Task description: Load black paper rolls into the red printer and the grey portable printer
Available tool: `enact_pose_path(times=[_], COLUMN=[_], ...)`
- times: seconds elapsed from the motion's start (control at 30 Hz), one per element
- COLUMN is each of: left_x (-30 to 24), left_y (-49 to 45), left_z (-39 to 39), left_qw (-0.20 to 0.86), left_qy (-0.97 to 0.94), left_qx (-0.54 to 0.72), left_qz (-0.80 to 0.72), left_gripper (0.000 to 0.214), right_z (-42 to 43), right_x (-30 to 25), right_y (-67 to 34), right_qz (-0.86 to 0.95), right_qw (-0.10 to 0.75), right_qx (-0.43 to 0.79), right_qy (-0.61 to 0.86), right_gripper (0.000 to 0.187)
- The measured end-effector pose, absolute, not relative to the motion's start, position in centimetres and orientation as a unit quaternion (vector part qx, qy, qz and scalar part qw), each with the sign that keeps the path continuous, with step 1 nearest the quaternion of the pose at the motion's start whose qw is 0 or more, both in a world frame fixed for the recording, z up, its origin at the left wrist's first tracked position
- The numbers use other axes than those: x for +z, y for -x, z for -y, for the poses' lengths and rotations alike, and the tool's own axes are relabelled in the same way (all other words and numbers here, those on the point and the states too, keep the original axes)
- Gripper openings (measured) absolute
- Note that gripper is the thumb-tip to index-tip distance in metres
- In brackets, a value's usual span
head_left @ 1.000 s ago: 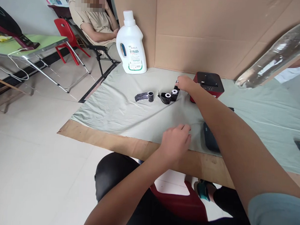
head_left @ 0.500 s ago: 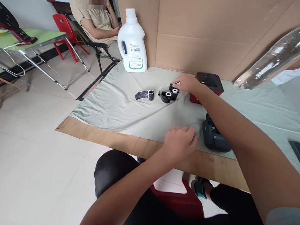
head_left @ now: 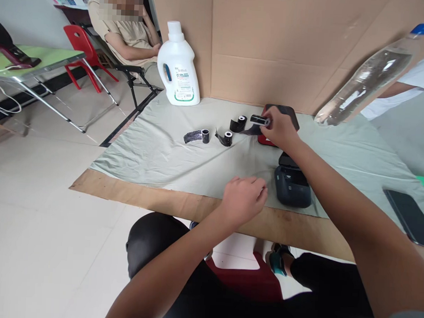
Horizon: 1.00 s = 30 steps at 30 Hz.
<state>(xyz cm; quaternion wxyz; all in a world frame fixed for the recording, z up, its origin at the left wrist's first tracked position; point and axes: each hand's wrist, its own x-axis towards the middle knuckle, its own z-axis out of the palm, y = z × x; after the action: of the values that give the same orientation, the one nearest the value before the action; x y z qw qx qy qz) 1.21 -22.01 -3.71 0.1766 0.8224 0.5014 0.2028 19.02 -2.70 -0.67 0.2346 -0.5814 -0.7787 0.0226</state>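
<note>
In my right hand (head_left: 279,127) is a small roll of glossy black film (head_left: 258,120), pinched at its end and lifted off the cloth, with a loose tail hanging to the left. Behind that hand sits a red case with a black top (head_left: 265,139). My left hand (head_left: 244,201) is closed above the table's front edge; what its fingers hold, if anything, is hidden. To its right stands a dark label-printer-like device (head_left: 292,191) with its lid raised. Two more black rolls, one farther back (head_left: 239,125) and one nearer (head_left: 227,138), lie beside a streaked purplish roll (head_left: 205,136).
A white detergent bottle (head_left: 181,68) stands at the back left against a cardboard panel (head_left: 259,48). A clear bottle with a blue cap (head_left: 370,81) leans at the back right. On the right lies a phone (head_left: 409,217). Another person (head_left: 129,38) sits beyond the table.
My right hand has picked up one black roll from the group and moved it rightward, up off the cloth. My left hand stays closed near the edge. The camera view has shifted slightly.
</note>
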Motion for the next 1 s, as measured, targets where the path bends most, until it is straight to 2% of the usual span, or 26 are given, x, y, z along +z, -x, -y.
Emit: enact_pose_path(times=[0.13,0.27,0.4,0.5,0.67,0.8,0.9,1.0], left_x=[-4.2,-5.6,-7.3,-8.6,-10.2,-10.0,-9.7,-9.8], left_y=[-1.2,-1.9,-2.9,-3.7,-4.6,-5.0,-5.1,-5.1], left_z=[22.1,22.1,22.1,22.1,21.7,21.3,21.3,21.4], left_qw=[0.158,0.122,0.074,0.044,0.049,0.038,0.031,0.019], left_qy=[-0.828,-0.843,-0.882,-0.908,-0.917,-0.929,-0.944,-0.946], left_qx=[0.226,0.256,0.275,0.277,0.268,0.263,0.237,0.239], left_qz=[-0.487,-0.457,-0.375,-0.312,-0.292,-0.257,-0.227,-0.218], left_gripper=[0.019,0.017,0.021,0.029,0.032,0.033,0.036,0.031], right_z=[11.0,18.6,21.3,20.6,18.9,18.2,17.5,16.8], right_x=[-1.9,-4.2,-5.3,-5.5,-5.5,-5.8,-6.7,-7.7], right_y=[-25.6,-30.9,-33.4,-33.8,-33.2,-32.4,-32.1,-32.2], right_qz=[0.686,0.595,0.59,0.641,0.709,0.739,0.759,0.756], right_qw=[0.438,0.506,0.466,0.41,0.331,0.271,0.265,0.283], right_qx=[0.159,0.296,0.331,0.288,0.193,0.171,0.165,0.163], right_qy=[0.559,0.55,0.57,0.581,0.592,0.593,0.571,0.568], right_gripper=[0.046,0.045,0.041,0.038,0.037,0.041,0.039,0.035])
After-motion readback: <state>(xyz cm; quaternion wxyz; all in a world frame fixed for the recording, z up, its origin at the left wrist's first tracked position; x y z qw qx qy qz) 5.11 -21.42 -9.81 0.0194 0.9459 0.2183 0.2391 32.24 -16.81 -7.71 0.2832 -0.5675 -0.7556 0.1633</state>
